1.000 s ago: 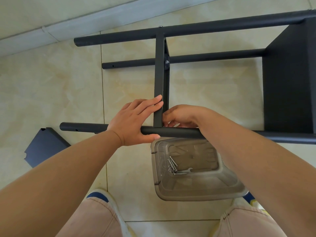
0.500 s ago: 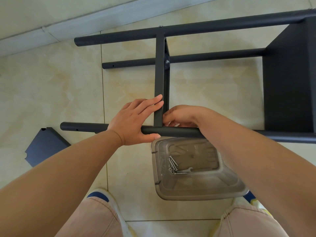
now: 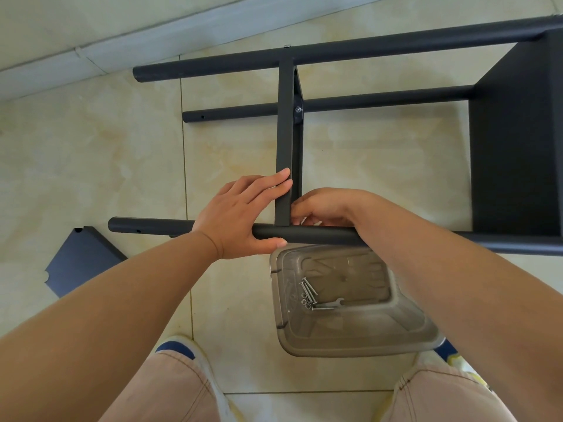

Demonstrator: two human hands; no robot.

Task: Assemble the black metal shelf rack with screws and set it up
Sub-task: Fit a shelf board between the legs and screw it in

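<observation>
The black metal rack lies on its side on the tiled floor, with three long round poles running left to right. A thin shelf panel stands on edge across them. My left hand grips the near pole, thumb under it and fingers flat against the panel's left face. My right hand is curled at the joint of panel and pole, its fingertips hidden; whether they pinch a screw cannot be told. A second shelf panel is fixed at the right.
A clear plastic tray on the floor under the near pole holds several screws and a small wrench. A loose black panel lies at left. My knees and a shoe fill the bottom edge. The wall base runs along the top left.
</observation>
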